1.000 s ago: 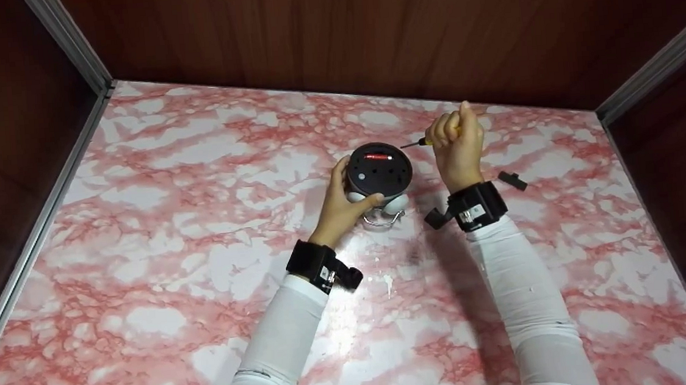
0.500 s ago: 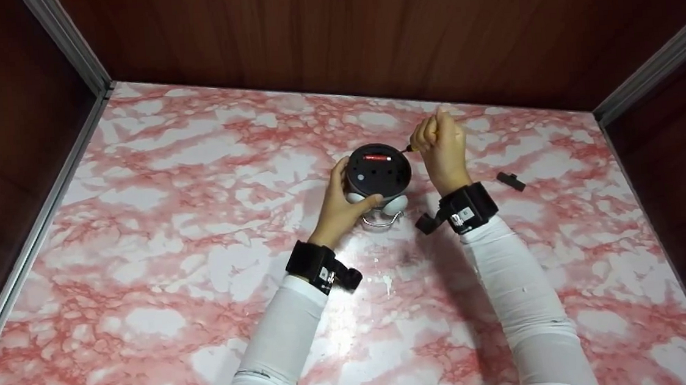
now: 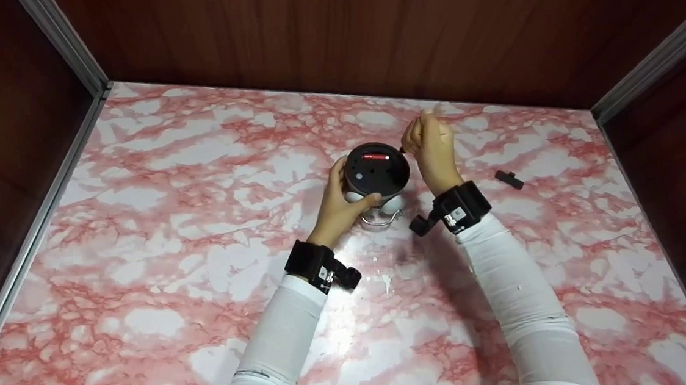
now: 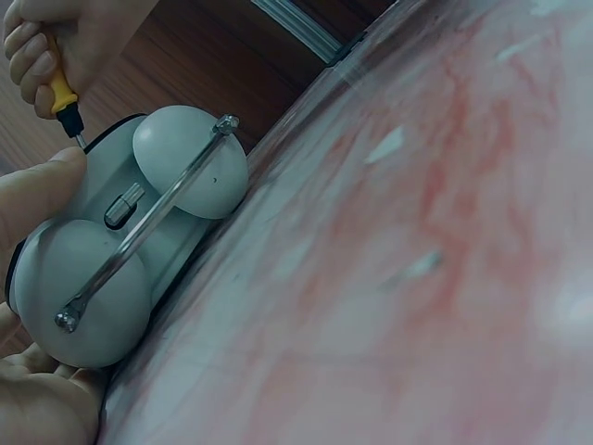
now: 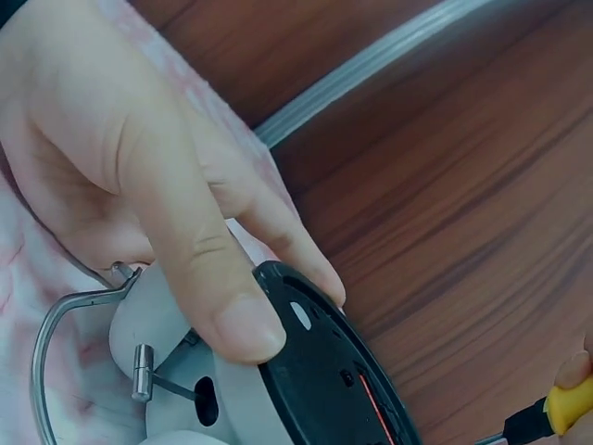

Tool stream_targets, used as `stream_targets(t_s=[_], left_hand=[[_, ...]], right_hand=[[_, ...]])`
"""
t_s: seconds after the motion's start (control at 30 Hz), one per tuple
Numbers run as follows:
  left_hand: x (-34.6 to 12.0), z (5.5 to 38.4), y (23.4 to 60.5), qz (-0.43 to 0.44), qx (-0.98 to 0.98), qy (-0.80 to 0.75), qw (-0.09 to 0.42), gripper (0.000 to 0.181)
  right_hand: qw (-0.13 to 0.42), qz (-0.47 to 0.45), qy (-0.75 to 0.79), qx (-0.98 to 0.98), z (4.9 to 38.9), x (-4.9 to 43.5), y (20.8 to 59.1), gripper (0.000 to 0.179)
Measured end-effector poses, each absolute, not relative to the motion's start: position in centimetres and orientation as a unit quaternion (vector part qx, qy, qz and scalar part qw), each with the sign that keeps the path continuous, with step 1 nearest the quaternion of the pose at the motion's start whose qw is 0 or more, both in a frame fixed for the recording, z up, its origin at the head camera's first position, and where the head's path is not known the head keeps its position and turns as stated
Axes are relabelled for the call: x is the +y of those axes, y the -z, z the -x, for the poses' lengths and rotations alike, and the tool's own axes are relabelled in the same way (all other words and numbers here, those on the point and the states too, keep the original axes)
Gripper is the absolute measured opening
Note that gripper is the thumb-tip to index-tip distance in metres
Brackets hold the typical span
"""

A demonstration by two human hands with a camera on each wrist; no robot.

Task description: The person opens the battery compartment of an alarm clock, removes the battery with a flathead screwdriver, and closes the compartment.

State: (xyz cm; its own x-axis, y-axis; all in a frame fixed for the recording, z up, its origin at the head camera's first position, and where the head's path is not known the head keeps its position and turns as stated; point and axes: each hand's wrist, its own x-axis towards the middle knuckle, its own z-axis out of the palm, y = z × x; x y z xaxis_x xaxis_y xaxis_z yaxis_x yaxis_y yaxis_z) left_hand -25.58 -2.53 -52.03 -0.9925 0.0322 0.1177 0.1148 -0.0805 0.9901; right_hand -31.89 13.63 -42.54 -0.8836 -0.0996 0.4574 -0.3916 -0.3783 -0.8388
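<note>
Two hands are at work over the pink-and-white marbled table (image 3: 159, 262), with a white twin-bell clock (image 3: 379, 180) between them, nearer the left. The left hand (image 3: 337, 208) reaches round the clock's left and near sides, thumb pressed near the lower rim and fingers curved about the body, so it has a firm hold. The clock's black back faces up, with a red battery (image 3: 376, 157) showing in its far part; the bells (image 4: 83, 287) and metal handle (image 4: 148, 222) point to the near side. Just to the right of the clock, the right hand (image 3: 432, 149) is closed in a fist around the yellow grip of a screwdriver (image 4: 61, 93), its shaft pointing left at the far right rim; I can't tell whether the tip touches. Farther right, well apart from the clock, a small dark cover (image 3: 509, 180) lies on the table.
</note>
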Motion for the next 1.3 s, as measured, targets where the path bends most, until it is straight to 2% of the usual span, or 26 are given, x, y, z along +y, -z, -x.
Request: stream_targets(t_s=[0.6,0.97,1.3], left_hand=[[-2.8,25.9,52.0,0.057,-0.679,0.730,0.048,0.096],[-2.8,25.8,52.3,0.062,-0.681,0.727,0.057,0.094],[-2.2,25.6,52.1,0.058,-0.679,0.731,0.043,0.096]], right_hand=[[0.072,-0.167,-0.732,-0.657,33.1,11.5,41.4,0.057],[0.027,-0.164,-0.739,-0.653,33.7,11.6,41.0,0.059],[0.060,-0.148,-0.787,-0.596,33.3,12.1,41.6,0.059]])
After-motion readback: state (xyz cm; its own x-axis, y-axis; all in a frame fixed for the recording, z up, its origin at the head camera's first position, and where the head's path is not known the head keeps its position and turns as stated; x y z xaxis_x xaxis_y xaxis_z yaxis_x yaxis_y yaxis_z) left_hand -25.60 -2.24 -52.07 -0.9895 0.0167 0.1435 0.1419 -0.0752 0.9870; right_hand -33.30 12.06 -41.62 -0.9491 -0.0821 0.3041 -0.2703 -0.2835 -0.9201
